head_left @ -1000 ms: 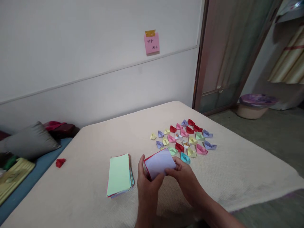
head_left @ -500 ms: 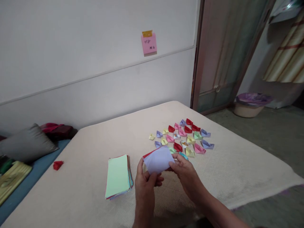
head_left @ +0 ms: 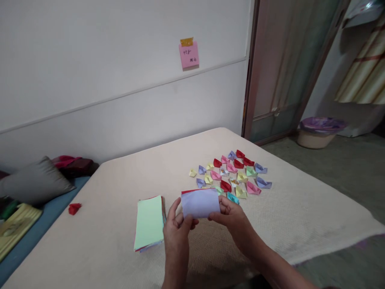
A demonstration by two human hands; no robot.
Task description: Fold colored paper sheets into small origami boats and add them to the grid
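A lavender sheet of paper [head_left: 200, 204], with a strip of red paper showing along its top edge, is held up between both hands. My left hand [head_left: 178, 228] pinches its lower left corner, thumb in front and fingers behind. At the right side my right hand [head_left: 233, 216] grips it the same way. Just left of my left hand lies a stack of coloured paper [head_left: 149, 224], light green on top. Behind the held paper, several small folded paper boats [head_left: 231, 168] stand in rows, in red, pink, yellow, lavender and green. A turquoise boat [head_left: 232, 197] sits close behind my right fingers.
A cream cloth covers the bed-like surface [head_left: 120, 180]. One red folded paper piece [head_left: 74, 208] rests at far left, near a grey pillow [head_left: 37, 182]. A pink note [head_left: 189, 55] is taped to the wall. On the floor at right stands a basin [head_left: 317, 138].
The lavender paper has turned from a tilt to nearly level, its red edge now along the top. My left hand has shifted slightly left; both hands still hold the paper.
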